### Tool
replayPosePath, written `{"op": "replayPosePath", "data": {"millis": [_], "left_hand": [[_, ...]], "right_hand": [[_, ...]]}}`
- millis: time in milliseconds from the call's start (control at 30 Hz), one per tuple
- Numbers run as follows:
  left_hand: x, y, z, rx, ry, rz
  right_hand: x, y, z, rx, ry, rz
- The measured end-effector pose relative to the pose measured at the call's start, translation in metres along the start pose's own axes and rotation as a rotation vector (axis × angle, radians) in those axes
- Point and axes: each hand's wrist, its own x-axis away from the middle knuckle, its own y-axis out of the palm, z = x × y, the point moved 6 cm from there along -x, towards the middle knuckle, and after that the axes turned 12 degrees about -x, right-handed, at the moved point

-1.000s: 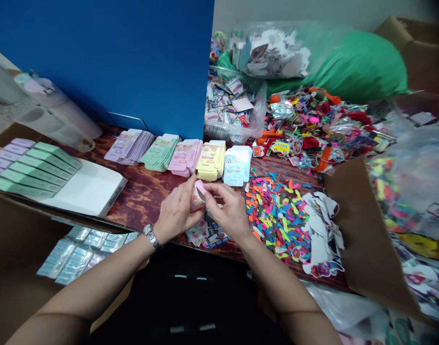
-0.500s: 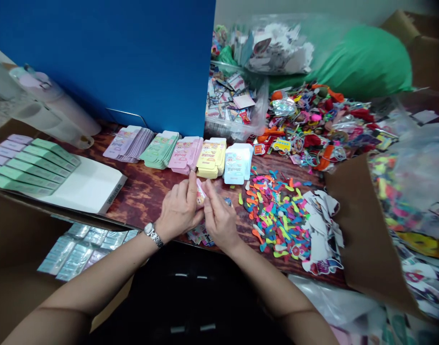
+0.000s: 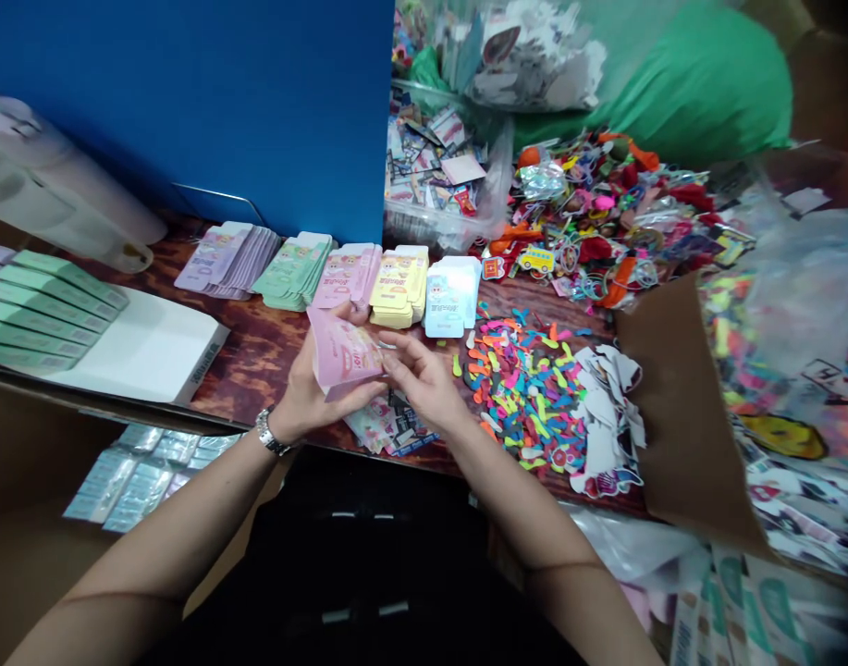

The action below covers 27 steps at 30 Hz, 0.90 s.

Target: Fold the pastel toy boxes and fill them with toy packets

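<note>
1. At the middle of the frame, holding a pink carton (image 3: 350,356) in the left hand (image 3: 309,384), with the thumb along the near side and the fingers behind; tilted, with the printed face showing.
2. Reaching in from the right with the right hand (image 3: 420,379), fingers bent and fingertips at the carton's right edge; cannot tell whether pinching it or only touching.
3. On the left wrist, a metal-banded wristwatch (image 3: 267,433).
4. Beyond the hands, in a row from left to right on the reddish-brown tabletop (image 3: 257,347): purple carton stack (image 3: 222,261), green carton stack (image 3: 299,270), pink carton stack (image 3: 346,275), yellow carton stack (image 3: 399,289), pale blue carton stack (image 3: 452,298).
5. Partly behind the right hand, loose printed cards (image 3: 392,424).
6. Right of centre, scattered small colourful balloon-like pieces (image 3: 527,388), next to white-backed paper cutouts (image 3: 600,407).
7. At the left edge, green boxes (image 3: 49,314) on a white box (image 3: 146,347); lower left, wrapped pale blue packs (image 3: 136,476).
8. Upper left, a blue panel (image 3: 188,102); upper right, a mixed trinket pile (image 3: 604,222) below a green bag (image 3: 715,92).
</note>
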Motion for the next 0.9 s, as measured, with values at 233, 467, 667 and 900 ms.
{"op": "replayPosePath", "data": {"millis": [233, 467, 667, 900], "left_hand": [[0.002, -0.004, -0.028, -0.086, -0.148, -0.028], [0.011, 0.022, -0.037, 0.008, -0.201, -0.303], [0.012, 0.013, -0.043, -0.126, -0.241, -0.134], [0.014, 0.012, -0.050, -0.234, -0.285, -0.058]], "right_hand": [[0.017, -0.037, 0.020, 1.034, -0.010, -0.325], [0.011, -0.018, 0.025, 1.148, -0.048, -0.400], [0.004, -0.046, -0.004, 0.828, -0.099, -0.184], [0.016, -0.048, -0.006, 0.922, -0.050, -0.350]]}}
